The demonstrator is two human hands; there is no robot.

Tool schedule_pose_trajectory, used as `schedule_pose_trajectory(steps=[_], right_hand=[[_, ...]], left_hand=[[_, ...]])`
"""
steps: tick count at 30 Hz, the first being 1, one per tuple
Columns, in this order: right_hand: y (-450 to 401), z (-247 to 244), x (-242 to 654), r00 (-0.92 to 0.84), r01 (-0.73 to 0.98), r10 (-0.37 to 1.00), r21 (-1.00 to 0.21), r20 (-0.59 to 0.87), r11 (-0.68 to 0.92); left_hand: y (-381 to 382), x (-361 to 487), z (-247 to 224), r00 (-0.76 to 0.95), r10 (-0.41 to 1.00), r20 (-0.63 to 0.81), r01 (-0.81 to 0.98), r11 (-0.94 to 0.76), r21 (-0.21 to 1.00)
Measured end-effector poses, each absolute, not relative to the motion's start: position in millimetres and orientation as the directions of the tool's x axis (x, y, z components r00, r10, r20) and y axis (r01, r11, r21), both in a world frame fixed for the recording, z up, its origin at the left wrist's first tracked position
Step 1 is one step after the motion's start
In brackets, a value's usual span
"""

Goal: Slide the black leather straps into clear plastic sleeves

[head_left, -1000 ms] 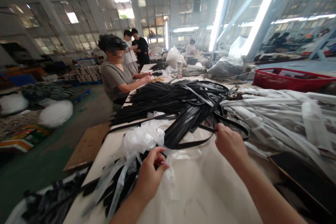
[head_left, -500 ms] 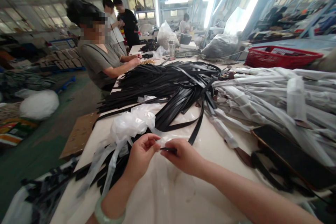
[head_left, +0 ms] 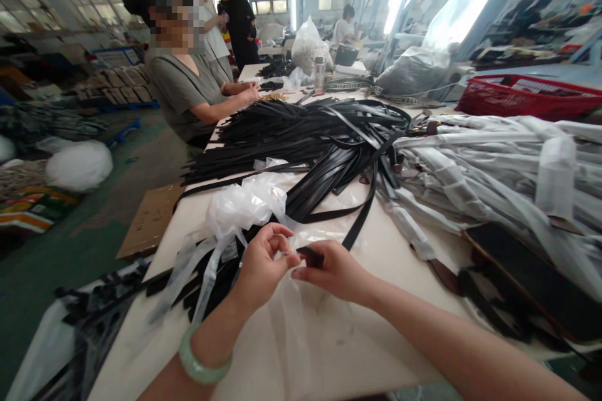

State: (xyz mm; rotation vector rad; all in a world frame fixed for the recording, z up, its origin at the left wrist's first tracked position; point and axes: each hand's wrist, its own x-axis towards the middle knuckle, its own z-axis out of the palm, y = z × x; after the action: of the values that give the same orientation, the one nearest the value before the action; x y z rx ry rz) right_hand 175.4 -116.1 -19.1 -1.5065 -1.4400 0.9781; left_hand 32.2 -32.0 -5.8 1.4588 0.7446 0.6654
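Over the near part of the table, my right hand [head_left: 336, 269] grips a black strap [head_left: 358, 223] close to its end, and the tip pokes out between thumb and fingers. Close beside it, my left hand [head_left: 263, 266] pinches thin clear plastic between thumb and forefinger, its other fingers curled. This looks like a long clear plastic sleeve [head_left: 288, 319], hanging below both hands toward the table's near edge. A crumpled bunch of clear plastic sleeves [head_left: 247, 200] lies just past my left hand, on top of more black straps. Beyond my hands spreads a large heap of black straps [head_left: 291, 128].
White-wrapped straps [head_left: 475, 156] cover the table's right side. In front of them lies a dark, flat rectangular object [head_left: 531, 279]. A red basket [head_left: 531, 97] stands behind. A co-worker [head_left: 188, 81] works at the left edge. A cardboard sheet [head_left: 150, 219] is beside the table.
The camera view has shifted, so the scene sits farther right. The strap end in my right hand has turned and now shows broader, close to my left fingertips.
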Motion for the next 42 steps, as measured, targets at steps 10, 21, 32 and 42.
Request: schedule_pose_trajectory(steps=[10, 21, 32, 42], right_hand=[[-116, -21, 171, 0.029, 0.166, 0.999, -0.986, -0.031, -0.035], [-116, -16, 179, 0.150, 0.320, 0.989, -0.946, 0.002, -0.047], [-125, 8, 206, 0.018, 0.617, 0.983, -0.775, 0.183, 0.133], [-119, 3, 206, 0.007, 0.678, 0.973, -0.716, 0.229, 0.164]], left_hand=[[-36, 34, -6, 0.671, 0.735, -0.096, -0.008, 0.136, 0.991], [-27, 31, -4, 0.687, 0.709, -0.161, 0.012, 0.211, 0.977], [-28, 30, -6, 0.568, 0.822, -0.026, 0.154, -0.076, 0.985], [-27, 29, -8, 0.602, 0.792, 0.101, 0.238, -0.299, 0.924]])
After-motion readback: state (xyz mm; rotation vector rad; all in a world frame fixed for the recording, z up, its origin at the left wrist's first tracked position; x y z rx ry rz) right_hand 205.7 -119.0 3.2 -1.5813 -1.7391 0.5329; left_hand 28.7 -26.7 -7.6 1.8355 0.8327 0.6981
